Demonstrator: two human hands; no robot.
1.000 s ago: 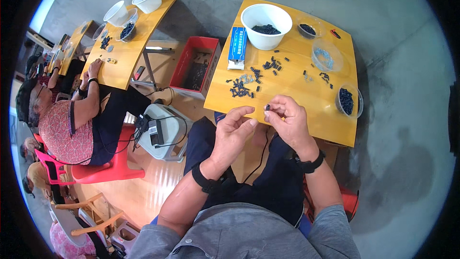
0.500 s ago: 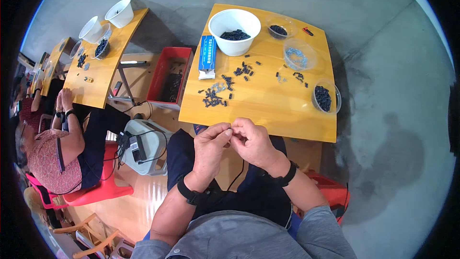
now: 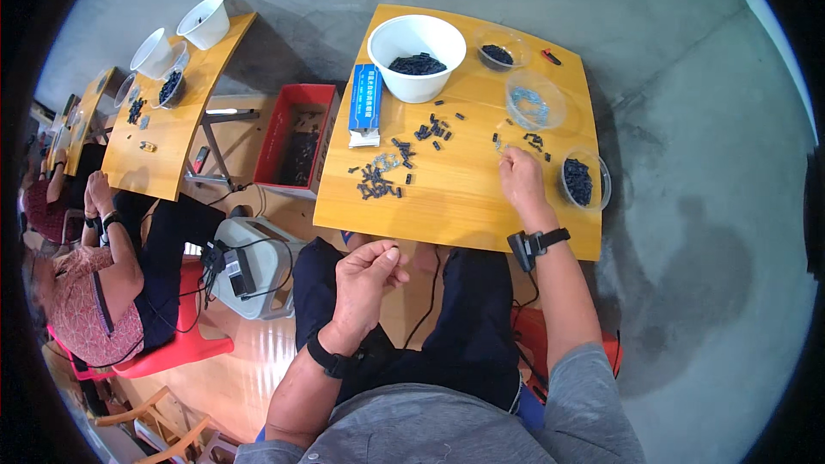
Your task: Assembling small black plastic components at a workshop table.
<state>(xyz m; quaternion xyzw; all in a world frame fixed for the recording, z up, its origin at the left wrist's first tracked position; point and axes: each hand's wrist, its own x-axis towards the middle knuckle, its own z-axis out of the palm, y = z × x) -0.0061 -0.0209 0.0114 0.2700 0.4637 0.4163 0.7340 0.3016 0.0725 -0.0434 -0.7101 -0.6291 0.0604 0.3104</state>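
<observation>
My left hand is raised in front of the table's near edge, thumb and forefinger pinched together. A tiny dark bit shows at its fingertips, too small to name. Over the right part of the table, my right hand is closed, its fingertips down beside a few small clear pieces; whatever they grip is hidden. Just beyond it lie small black plastic parts. More black parts are heaped at the table's left, with clear pieces among them.
On the wooden table stand a white bucket of black parts, a blue box, and clear tubs of black parts and bluish pieces. A red crate is on the floor. Another person sits at left.
My hands were together in front of the table and have parted. The right one has moved forward and right onto the table; the left has dropped slightly, still pinching.
</observation>
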